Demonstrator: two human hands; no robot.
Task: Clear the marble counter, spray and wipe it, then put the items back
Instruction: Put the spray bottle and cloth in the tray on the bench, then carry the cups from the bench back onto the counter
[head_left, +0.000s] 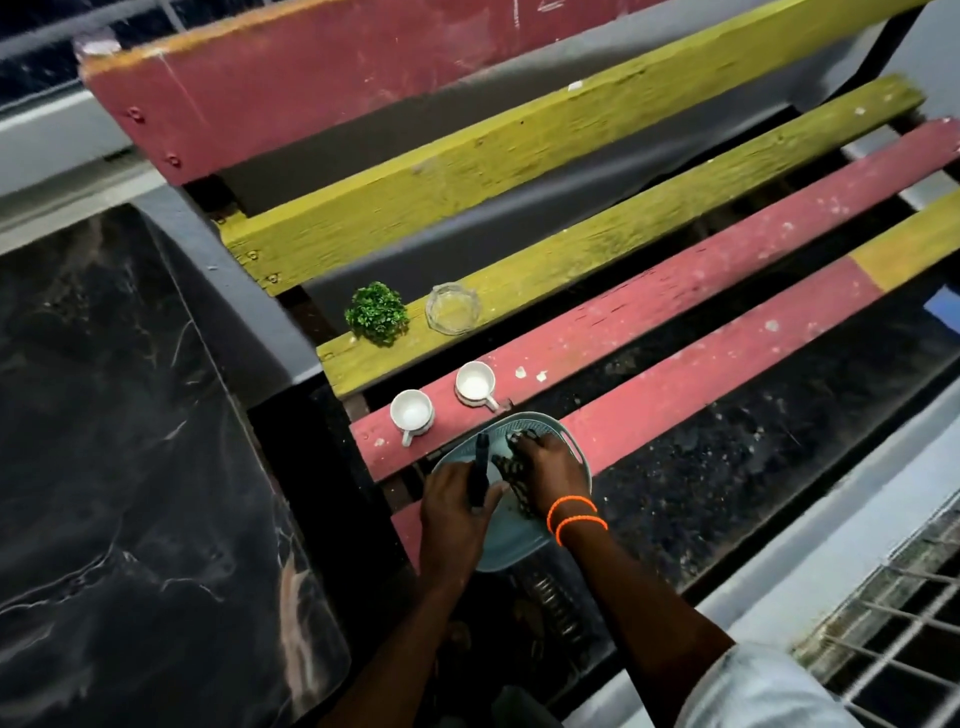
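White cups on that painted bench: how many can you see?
2. One white cup sits at the left end of a red slat; the other white cup stands to its right on the same slat, just beyond the grey tray. The hands could hide more.

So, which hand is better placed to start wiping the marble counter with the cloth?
Probably the right hand: it lies on the patterned cloth in the tray, while the left hand grips the dark bottle.
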